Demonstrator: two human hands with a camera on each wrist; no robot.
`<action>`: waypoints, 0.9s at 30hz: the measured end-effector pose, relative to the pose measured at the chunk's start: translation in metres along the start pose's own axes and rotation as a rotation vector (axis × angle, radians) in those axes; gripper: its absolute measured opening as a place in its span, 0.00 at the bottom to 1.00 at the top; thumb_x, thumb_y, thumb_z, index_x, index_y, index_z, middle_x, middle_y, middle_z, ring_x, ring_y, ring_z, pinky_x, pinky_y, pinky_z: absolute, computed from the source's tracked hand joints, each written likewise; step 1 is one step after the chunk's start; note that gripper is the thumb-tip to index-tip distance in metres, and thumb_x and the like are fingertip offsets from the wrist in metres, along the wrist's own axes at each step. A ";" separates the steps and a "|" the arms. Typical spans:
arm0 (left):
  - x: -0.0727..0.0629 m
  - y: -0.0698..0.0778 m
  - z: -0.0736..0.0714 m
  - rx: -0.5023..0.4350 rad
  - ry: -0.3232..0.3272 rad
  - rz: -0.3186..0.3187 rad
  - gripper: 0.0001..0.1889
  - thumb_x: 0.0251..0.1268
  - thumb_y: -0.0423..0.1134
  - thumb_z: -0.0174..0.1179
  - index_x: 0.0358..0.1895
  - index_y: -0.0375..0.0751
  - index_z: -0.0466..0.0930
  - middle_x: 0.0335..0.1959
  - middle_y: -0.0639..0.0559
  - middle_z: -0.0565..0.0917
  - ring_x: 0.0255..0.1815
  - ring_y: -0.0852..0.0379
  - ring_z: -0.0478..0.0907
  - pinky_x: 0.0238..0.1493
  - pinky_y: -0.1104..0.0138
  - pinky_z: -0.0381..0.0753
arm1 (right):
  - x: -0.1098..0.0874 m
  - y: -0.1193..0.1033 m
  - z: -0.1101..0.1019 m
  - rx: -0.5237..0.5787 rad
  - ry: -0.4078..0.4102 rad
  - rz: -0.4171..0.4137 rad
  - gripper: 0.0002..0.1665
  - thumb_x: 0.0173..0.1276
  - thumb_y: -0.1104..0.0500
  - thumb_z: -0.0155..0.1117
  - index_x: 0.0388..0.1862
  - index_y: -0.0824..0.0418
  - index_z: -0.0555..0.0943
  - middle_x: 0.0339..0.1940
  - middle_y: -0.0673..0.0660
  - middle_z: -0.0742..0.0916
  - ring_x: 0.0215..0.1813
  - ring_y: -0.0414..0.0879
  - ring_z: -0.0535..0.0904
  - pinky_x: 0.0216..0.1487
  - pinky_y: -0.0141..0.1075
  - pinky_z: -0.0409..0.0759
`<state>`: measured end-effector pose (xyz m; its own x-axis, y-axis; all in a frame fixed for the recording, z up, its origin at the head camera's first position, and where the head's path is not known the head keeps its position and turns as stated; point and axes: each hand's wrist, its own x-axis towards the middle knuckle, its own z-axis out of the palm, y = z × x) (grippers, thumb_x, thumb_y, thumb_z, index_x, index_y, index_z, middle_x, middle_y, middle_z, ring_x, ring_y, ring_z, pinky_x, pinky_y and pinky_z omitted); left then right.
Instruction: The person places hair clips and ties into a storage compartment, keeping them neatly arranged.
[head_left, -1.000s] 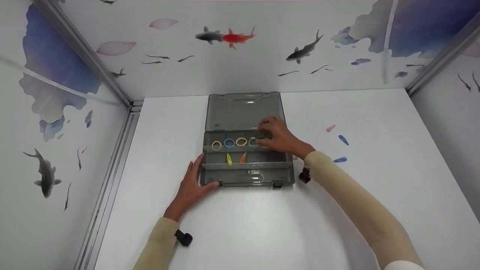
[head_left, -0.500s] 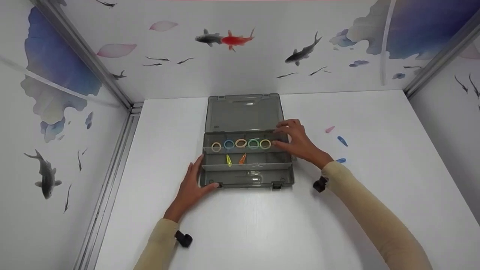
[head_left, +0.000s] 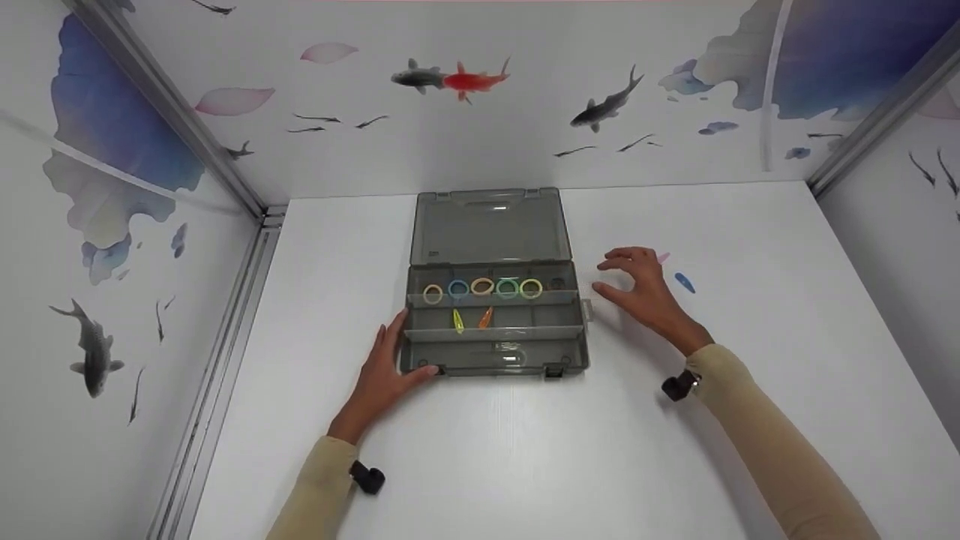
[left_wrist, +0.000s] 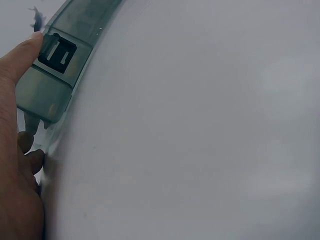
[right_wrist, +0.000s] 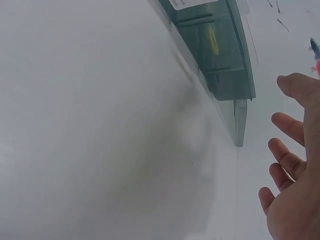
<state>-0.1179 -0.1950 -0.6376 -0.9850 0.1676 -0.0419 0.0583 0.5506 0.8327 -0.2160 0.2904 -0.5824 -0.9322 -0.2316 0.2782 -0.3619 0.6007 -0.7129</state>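
Note:
A smoky clear compartment box (head_left: 495,351) lies with its lid folded back. Along its back row are several coloured rings (head_left: 531,288), which look like hair ties. The middle row holds a yellow hair clip (head_left: 458,320) and an orange hair clip (head_left: 486,317). My left hand (head_left: 381,375) rests at the box's front left corner, fingers along the side and thumb on the front edge near a latch (left_wrist: 57,53). Right of the box, my right hand (head_left: 646,291) hovers with spread, loosely bent fingers and nothing between them.
A blue hair clip (head_left: 685,283) lies on the white table (head_left: 495,457) to the right of my right hand. A pink clip (head_left: 663,257) is partly covered by that hand. Fish-printed panels (head_left: 495,150) enclose the table at the back and sides.
My right hand has moved from the box's back row out to the right, uncovering the right-hand rings. It now covers the lower blue clip's spot. My left hand stays at the box corner.

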 end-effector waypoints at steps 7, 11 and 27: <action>-0.001 0.003 -0.001 0.012 -0.008 -0.003 0.60 0.65 0.68 0.76 0.92 0.65 0.46 0.92 0.41 0.51 0.92 0.33 0.38 0.81 0.24 0.50 | -0.020 0.011 -0.013 -0.005 0.058 0.027 0.18 0.71 0.64 0.81 0.55 0.72 0.88 0.66 0.71 0.82 0.72 0.68 0.66 0.77 0.68 0.58; -0.002 0.002 0.000 0.013 -0.005 -0.006 0.60 0.66 0.67 0.76 0.92 0.64 0.46 0.92 0.40 0.50 0.92 0.32 0.38 0.81 0.24 0.49 | -0.033 0.016 -0.017 -0.029 0.073 0.041 0.18 0.70 0.65 0.81 0.54 0.72 0.89 0.65 0.71 0.82 0.72 0.68 0.66 0.76 0.67 0.58; -0.002 0.003 -0.001 0.014 -0.008 -0.024 0.61 0.63 0.70 0.76 0.92 0.68 0.46 0.92 0.43 0.50 0.92 0.34 0.38 0.82 0.25 0.49 | -0.090 0.031 -0.030 -0.172 0.177 0.098 0.20 0.63 0.67 0.85 0.52 0.72 0.89 0.60 0.73 0.83 0.69 0.73 0.68 0.64 0.72 0.60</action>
<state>-0.1162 -0.1947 -0.6344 -0.9848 0.1605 -0.0661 0.0369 0.5658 0.8237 -0.1434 0.3530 -0.6099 -0.9423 -0.0374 0.3326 -0.2503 0.7383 -0.6262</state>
